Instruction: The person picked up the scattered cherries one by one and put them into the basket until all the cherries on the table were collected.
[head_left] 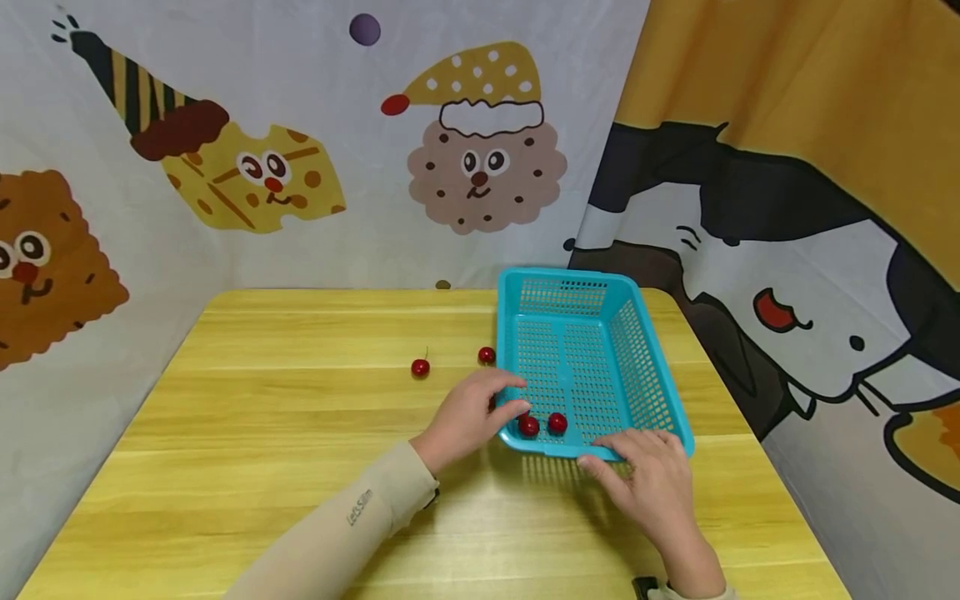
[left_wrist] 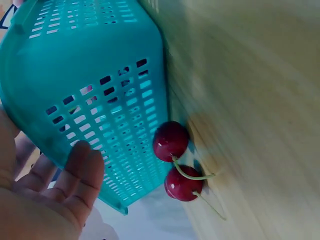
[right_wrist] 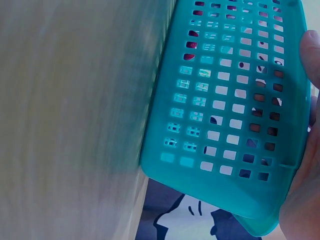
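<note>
A blue plastic basket (head_left: 660, 367) with slotted walls stands on the table. My right hand (head_left: 648, 483) grips its near rim towards the right corner, with the thumb outside and the fingers over the edge. My left hand (head_left: 468, 417) is at the basket's left rim, fingers and thumb spread apart; I see nothing held in it. Its fingers (left_wrist: 85, 175) are beside the outer wall in the left wrist view. Inside the basket, one cherry (head_left: 557, 424) lies next to another cherry (head_left: 528, 427), with more red partly hidden by my left thumb.
On the table (head_left: 285, 433), a stemmed cherry (head_left: 420, 368) lies left of the basket. Another cherry (head_left: 487, 356) is close to its left wall. Red shows between my left thumb and fingers, at the wall. A printed curtain (head_left: 300, 258) hangs behind the table.
</note>
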